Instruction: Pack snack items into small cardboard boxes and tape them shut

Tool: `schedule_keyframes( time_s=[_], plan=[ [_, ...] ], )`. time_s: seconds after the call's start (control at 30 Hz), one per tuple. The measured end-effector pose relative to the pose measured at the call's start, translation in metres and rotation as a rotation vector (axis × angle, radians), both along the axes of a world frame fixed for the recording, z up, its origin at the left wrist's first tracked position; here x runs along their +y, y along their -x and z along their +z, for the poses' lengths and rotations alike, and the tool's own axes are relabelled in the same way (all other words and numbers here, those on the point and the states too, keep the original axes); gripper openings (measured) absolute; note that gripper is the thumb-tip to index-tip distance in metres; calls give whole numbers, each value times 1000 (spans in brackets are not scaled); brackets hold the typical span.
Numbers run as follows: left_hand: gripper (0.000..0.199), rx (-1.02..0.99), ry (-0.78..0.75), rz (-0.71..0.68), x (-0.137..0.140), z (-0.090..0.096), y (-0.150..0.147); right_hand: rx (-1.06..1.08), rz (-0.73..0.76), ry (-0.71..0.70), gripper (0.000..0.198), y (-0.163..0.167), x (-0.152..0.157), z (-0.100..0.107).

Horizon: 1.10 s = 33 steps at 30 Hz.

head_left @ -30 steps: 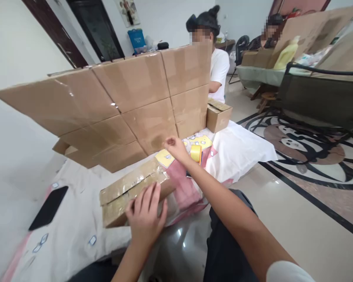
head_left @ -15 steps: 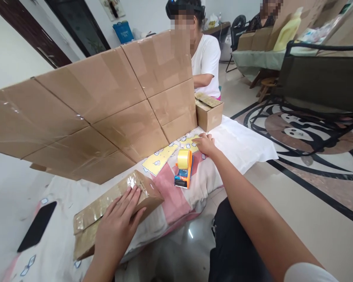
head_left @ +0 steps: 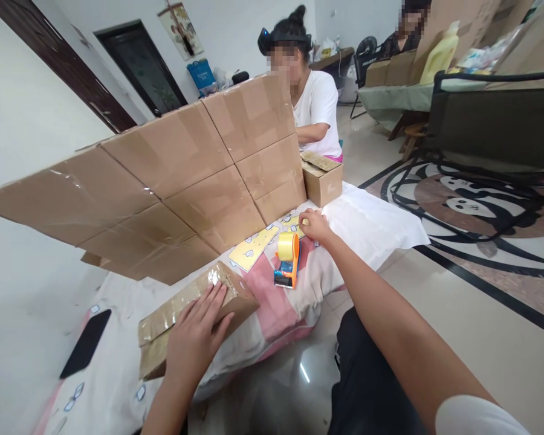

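Resting splayed left hand (head_left: 194, 337) on already-taped carton (head_left: 241, 297). Holding right hand (head_left: 316, 227) curled near tape dispenser (head_left: 288, 250); cannot tell if grasping. Cannot judge remaining work.

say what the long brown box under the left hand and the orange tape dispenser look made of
The long brown box: apparently cardboard, given its plain matte side; glare on top suggests glossy plastic packing tape. The orange tape dispenser: probably smooth plastic, from its bright, even colour.
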State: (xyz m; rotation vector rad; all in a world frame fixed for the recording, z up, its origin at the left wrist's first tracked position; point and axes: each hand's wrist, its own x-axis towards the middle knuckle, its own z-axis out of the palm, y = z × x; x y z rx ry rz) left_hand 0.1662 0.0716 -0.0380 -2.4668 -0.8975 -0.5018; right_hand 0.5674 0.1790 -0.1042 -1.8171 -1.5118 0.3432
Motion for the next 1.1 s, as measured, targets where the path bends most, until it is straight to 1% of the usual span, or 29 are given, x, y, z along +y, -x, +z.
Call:
schedule_keyframes(
  time_s=[0.07,0.17,0.23,0.3,0.37,0.43,0.5,0.53,0.6,0.73,0.8,0.93,1.0,1.1],
  plan=[
    [57,1,28,-9,2,2,3,69,16,-56,5,2,-7,10],
    [55,24,98,-51,5,7,13,178,55,-143,6,13,-23,29],
    [53,40,158,-73,5,11,21,237,97,-189,8,29,-39,40],
    [52,46,212,-75,4,14,27,325,201,-231,8,52,-59,47],
    [53,46,247,-77,2,16,30,431,352,-247,8,82,-80,49],
    [54,38,266,-78,0,16,30,525,481,-233,7,116,-97,45],
    [54,28,275,-70,-1,17,30,581,537,-196,7,148,-109,36],
    [54,25,276,-65,-2,17,29,611,539,-183,8,163,-112,31],
    [55,31,279,-72,-3,17,30,688,497,-165,7,187,-113,20],
    [54,42,293,-115,-5,18,35,904,357,-82,9,214,-107,3],
    [54,39,279,-122,-5,17,36,918,305,-80,12,221,-106,-2],
    [57,23,240,-144,-2,15,36,798,211,-146,11,230,-109,-10],
    [57,7,228,-150,-1,15,35,786,209,-158,12,231,-112,-14],
    [56,-2,208,-156,0,14,33,867,235,-143,15,229,-116,-20]
  ],
)
